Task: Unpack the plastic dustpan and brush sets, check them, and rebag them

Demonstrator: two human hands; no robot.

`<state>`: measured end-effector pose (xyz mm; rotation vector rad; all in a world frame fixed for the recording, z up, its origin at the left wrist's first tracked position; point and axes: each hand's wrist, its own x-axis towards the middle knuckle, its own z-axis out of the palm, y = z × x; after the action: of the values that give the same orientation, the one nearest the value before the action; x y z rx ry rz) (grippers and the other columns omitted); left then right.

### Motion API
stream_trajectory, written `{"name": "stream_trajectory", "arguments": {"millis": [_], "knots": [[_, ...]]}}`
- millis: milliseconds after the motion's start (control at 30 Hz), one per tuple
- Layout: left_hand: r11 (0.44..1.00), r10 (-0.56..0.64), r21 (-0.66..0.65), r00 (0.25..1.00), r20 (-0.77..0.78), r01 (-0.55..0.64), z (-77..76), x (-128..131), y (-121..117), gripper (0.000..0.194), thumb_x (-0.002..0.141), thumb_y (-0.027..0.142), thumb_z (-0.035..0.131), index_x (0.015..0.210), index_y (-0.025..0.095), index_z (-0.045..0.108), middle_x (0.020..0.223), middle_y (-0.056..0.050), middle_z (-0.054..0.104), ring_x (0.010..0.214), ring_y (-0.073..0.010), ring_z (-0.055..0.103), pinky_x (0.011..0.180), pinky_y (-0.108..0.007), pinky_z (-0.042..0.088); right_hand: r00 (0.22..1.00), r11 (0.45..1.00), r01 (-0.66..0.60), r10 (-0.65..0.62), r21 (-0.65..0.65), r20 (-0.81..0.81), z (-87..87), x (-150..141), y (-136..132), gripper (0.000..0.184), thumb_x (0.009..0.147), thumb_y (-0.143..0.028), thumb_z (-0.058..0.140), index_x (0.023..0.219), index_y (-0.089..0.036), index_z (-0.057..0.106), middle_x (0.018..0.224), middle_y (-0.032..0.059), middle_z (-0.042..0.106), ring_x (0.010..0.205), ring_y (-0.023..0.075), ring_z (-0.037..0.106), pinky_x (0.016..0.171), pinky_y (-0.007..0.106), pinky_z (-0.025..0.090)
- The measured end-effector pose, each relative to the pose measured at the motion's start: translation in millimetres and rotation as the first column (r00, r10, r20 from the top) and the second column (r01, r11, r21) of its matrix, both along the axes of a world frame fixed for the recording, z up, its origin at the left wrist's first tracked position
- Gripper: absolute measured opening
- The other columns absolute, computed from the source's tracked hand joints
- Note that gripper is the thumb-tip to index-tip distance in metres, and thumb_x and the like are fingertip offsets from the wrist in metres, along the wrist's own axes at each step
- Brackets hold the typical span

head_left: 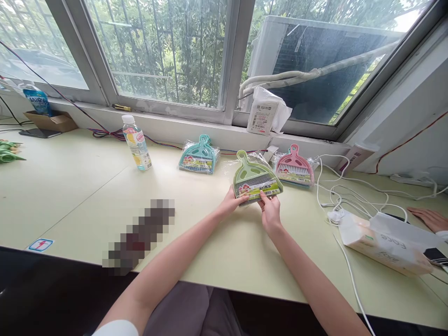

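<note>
Presently, green dustpan set (257, 178) is being held between thumbs and fingers of left hand (235, 201) and right hand (270, 211) | rear fingers are being partly hidden | left of fingers, dark object (142, 238) is being obscured by pixelation.

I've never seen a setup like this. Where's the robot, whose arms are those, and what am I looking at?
There's no robot here: these are a person's bare arms. The single picture comes from a camera worn on that person's head, looking forward and down, so the arms reach in from the bottom.

The left hand and right hand together hold a green dustpan set in clear wrapping, by its lower edge. On the pale table beyond are a teal dustpan set, a pink dustpan set and an upright bottle. To the right lie white cables and a tissue pack; someone else's hand shows near the edge.
</note>
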<state>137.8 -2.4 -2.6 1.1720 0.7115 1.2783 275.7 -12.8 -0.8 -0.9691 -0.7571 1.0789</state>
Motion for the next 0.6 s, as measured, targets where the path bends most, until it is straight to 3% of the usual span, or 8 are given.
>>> {"name": "stream_trajectory", "arguments": {"millis": [233,367,500,600], "knots": [[0.997,-0.077,0.033,0.997,0.014,0.076,-3.4,-0.3,1.5,0.07,0.062,0.026,0.08,0.121,0.016,0.045,0.124,-0.014,0.059,0.114,-0.0259,0.056,0.099,-0.042,0.044,0.993,0.997,-0.071,0.073,0.033,-0.091,6.2,2.5,-1.2,0.044,0.068,-0.021,0.07,0.109,-0.027,0.055,0.12,0.0004,0.063,0.112,0.0152,0.06,0.101,0.033,0.047],[0.993,-0.11,-0.04,0.994,-0.025,0.109,1.5,-3.9,-0.5,0.069,0.065,0.031,0.078,0.121,0.018,0.041,0.119,-0.014,0.061,0.096,-0.0245,0.065,0.078,-0.038,0.054,0.995,0.997,-0.051,0.055,0.055,-0.081,10.0,4.6,-2.8,0.04,0.07,-0.02,0.067,0.107,-0.028,0.055,0.12,0.0001,0.062,0.11,0.0139,0.06,0.098,0.03,0.049],[0.987,-0.15,-0.061,0.989,0.016,0.15,3.5,-9.7,2.7,0.065,0.068,0.032,0.076,0.121,0.016,0.042,0.112,-0.015,0.065,0.08,-0.0224,0.069,0.069,-0.034,0.055,0.993,0.996,-0.044,0.052,-0.073,0.105,17.0,12.6,-1.4,0.03,0.073,-0.033,0.065,0.101,-0.025,0.058,0.11,0.0029,0.065,0.089,0.0149,0.065,0.071,0.026,0.054],[0.992,-0.096,-0.072,0.994,0.059,0.1,3.9,-17.7,9.2,0.059,0.069,0.031,0.074,0.119,0.015,0.047,0.11,-0.014,0.066,0.079,-0.0224,0.07,0.069,-0.033,0.055,0.91,0.991,-0.061,0.105,-0.121,0.401,22.8,22.9,3.6,0.037,0.079,-0.054,0.057,0.095,-0.021,0.061,0.093,0.0048,0.068,0.068,0.0143,0.059,0.052,0.024,0.042]]}}
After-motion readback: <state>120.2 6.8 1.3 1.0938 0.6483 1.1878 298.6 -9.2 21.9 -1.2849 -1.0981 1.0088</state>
